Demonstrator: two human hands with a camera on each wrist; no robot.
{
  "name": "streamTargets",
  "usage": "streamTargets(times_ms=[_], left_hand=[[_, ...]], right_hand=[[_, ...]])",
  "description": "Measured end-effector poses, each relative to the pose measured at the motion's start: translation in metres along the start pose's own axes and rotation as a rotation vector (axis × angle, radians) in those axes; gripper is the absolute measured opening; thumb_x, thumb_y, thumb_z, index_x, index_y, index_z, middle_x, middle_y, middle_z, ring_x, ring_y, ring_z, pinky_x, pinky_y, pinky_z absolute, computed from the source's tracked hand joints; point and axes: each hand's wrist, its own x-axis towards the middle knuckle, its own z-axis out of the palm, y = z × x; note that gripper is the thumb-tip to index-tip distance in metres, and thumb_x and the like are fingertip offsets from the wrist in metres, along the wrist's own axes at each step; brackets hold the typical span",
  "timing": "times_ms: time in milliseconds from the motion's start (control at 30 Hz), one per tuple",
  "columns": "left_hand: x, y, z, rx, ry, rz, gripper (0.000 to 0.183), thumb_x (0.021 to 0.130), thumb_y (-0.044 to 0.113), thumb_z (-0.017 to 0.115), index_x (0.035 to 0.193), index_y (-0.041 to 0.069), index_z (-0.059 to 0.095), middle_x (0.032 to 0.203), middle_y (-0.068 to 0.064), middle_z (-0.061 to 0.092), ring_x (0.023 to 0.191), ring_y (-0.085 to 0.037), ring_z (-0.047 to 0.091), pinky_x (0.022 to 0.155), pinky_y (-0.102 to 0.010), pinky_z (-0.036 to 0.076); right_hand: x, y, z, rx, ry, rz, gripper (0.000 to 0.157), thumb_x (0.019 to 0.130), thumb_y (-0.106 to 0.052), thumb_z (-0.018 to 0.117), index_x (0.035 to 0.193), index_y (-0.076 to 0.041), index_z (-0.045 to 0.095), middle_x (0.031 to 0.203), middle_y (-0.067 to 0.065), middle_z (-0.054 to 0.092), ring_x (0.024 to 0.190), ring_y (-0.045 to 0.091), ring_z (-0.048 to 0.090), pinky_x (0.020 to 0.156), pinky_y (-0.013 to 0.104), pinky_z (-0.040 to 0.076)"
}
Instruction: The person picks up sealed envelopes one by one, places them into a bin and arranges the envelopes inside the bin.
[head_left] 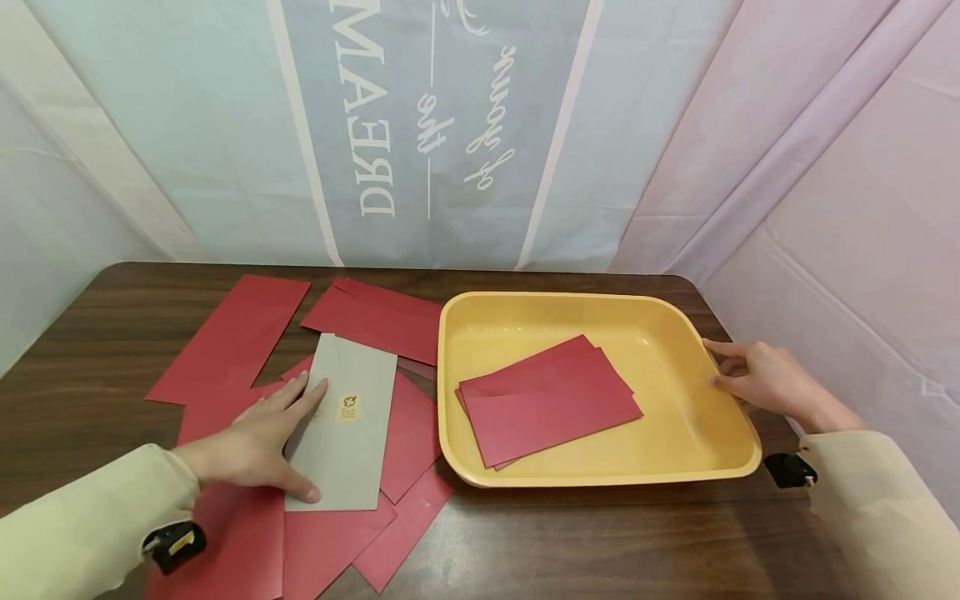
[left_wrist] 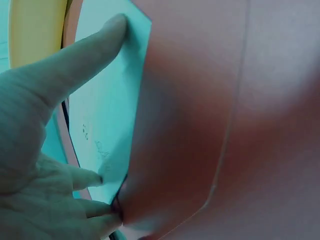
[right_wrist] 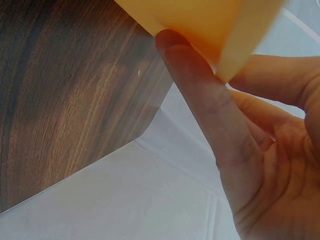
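My left hand (head_left: pixel 258 437) rests on a grey envelope (head_left: pixel 352 442) with a small printed yellow label, its fingers spread and the thumb near the lower corner. In the left wrist view the thumb (left_wrist: pixel 92 55) lies straight along the pale envelope (left_wrist: pixel 107 115). Under and around it lie several overlapping red envelopes (head_left: pixel 322 537). My right hand (head_left: pixel 765 379) grips the right rim of a yellow plastic tray (head_left: pixel 693 425); the right wrist view shows fingers and thumb on either side of the tray's wall (right_wrist: pixel 250 40). Stacked red envelopes (head_left: pixel 551 408) lie inside the tray.
A red envelope (head_left: pixel 232 337) lies at the back left, and another (head_left: pixel 378 317) touches the tray's left side. The dark wooden table (head_left: pixel 570 542) ends at a printed cloth backdrop (head_left: pixel 465 225) behind and pale cloth (head_left: pixel 847 292) at the right.
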Motion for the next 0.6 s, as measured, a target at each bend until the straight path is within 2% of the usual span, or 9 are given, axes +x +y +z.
streamTargets(times_ms=[67,133,233,367,467,600], left_hand=[[-0.001,0.001,-0.001,0.012,0.001,0.008,0.128,0.054,0.046,0.09,0.149,-0.003,0.021,0.152,-0.035,0.013,0.135,-0.057,0.019,0.102,-0.072,0.021],[-0.003,0.005,0.001,0.02,0.035,0.016,0.126,0.057,0.048,0.089,0.147,-0.008,0.022,0.151,-0.036,0.015,0.134,-0.057,0.02,0.102,-0.071,0.024],[-0.004,0.017,0.009,0.017,0.133,0.004,0.12,0.065,0.05,0.083,0.142,-0.018,0.022,0.148,-0.04,0.017,0.134,-0.057,0.02,0.103,-0.068,0.025],[-0.008,0.036,0.024,0.0,0.26,-0.05,0.112,0.075,0.048,0.076,0.137,-0.026,0.019,0.145,-0.044,0.016,0.134,-0.059,0.017,0.106,-0.067,0.023],[-0.011,0.044,0.035,-0.028,0.292,-0.088,0.11,0.078,0.045,0.074,0.136,-0.028,0.015,0.146,-0.045,0.01,0.134,-0.059,0.014,0.106,-0.068,0.021],[-0.013,0.047,0.045,-0.067,0.293,-0.107,0.111,0.08,0.043,0.073,0.136,-0.029,0.01,0.146,-0.045,0.004,0.135,-0.059,0.01,0.106,-0.068,0.018]], right_hand=[[0.0,0.0,0.0,-0.005,0.002,-0.004,0.062,0.087,-0.01,0.068,0.136,0.014,0.039,0.091,0.024,0.07,0.059,0.015,0.068,0.051,0.03,0.055],[0.0,0.0,0.0,-0.002,0.002,-0.005,0.062,0.087,-0.01,0.068,0.136,0.014,0.039,0.091,0.023,0.07,0.06,0.015,0.068,0.052,0.03,0.055],[0.0,0.0,0.0,0.007,-0.002,-0.001,0.063,0.087,-0.01,0.068,0.137,0.014,0.038,0.091,0.024,0.07,0.06,0.016,0.068,0.052,0.03,0.055],[0.0,0.0,0.0,-0.003,0.005,0.0,0.063,0.087,-0.01,0.068,0.137,0.014,0.038,0.091,0.023,0.07,0.06,0.016,0.067,0.052,0.03,0.055],[0.0,0.0,0.0,-0.016,0.012,-0.006,0.062,0.087,-0.01,0.068,0.136,0.014,0.039,0.09,0.023,0.07,0.059,0.015,0.067,0.052,0.03,0.054],[0.0,0.0,0.0,-0.012,0.013,-0.007,0.062,0.087,-0.01,0.068,0.136,0.014,0.039,0.09,0.023,0.07,0.059,0.015,0.068,0.052,0.03,0.055]])
